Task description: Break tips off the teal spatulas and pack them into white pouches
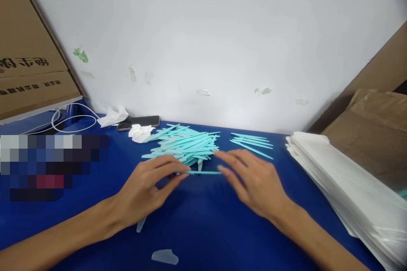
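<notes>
Stick (206, 172), slim, straight and turquoise, pinched by left hand's (143, 186) fingertips, with loosely parted right hand (261, 180) at its other end, beyond both a jumbled heap of smooth, tapering turquoise sticks (187, 142).

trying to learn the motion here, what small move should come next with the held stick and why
I'd probably secure the turquoise stick's right end with the right hand: the left hand pinches the turquoise stick at its other end, while the right fingertips appear only at the tip.
</notes>
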The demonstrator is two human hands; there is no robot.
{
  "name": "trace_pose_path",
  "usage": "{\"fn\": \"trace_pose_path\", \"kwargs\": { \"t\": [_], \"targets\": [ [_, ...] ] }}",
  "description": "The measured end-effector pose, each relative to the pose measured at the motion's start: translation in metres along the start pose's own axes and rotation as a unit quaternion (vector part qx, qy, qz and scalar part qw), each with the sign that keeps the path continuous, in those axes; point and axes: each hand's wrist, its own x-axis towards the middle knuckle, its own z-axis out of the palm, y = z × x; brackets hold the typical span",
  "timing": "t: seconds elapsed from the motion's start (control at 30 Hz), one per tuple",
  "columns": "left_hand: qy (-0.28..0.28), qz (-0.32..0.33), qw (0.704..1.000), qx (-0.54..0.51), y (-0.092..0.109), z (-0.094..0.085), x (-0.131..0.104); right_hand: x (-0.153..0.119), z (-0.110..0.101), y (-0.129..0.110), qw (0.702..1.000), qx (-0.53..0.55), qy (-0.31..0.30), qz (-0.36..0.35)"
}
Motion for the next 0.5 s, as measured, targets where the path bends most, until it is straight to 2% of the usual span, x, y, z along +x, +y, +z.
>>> {"fn": "trace_pose_path", "kwargs": {
  "t": [0.1,0.2,0.33,0.5],
  "targets": [
    [0.081,0.064,0.991,0.088,-0.016,-0.009,0.006,0.002,-0.007,0.022,0.991,-0.065,0.014,0.113],
    [0.113,0.096,0.973,0.176,-0.033,-0.016,0.009,-0.001,-0.005,0.045,0.976,-0.124,-0.027,0.177],
    [0.097,0.098,0.957,0.255,-0.043,-0.019,0.009,-0.007,0.003,0.064,0.964,-0.154,-0.096,0.196],
    [0.039,0.07,0.944,0.319,-0.042,-0.015,0.006,-0.012,0.008,0.075,0.954,-0.159,-0.14,0.211]
  ]
}}
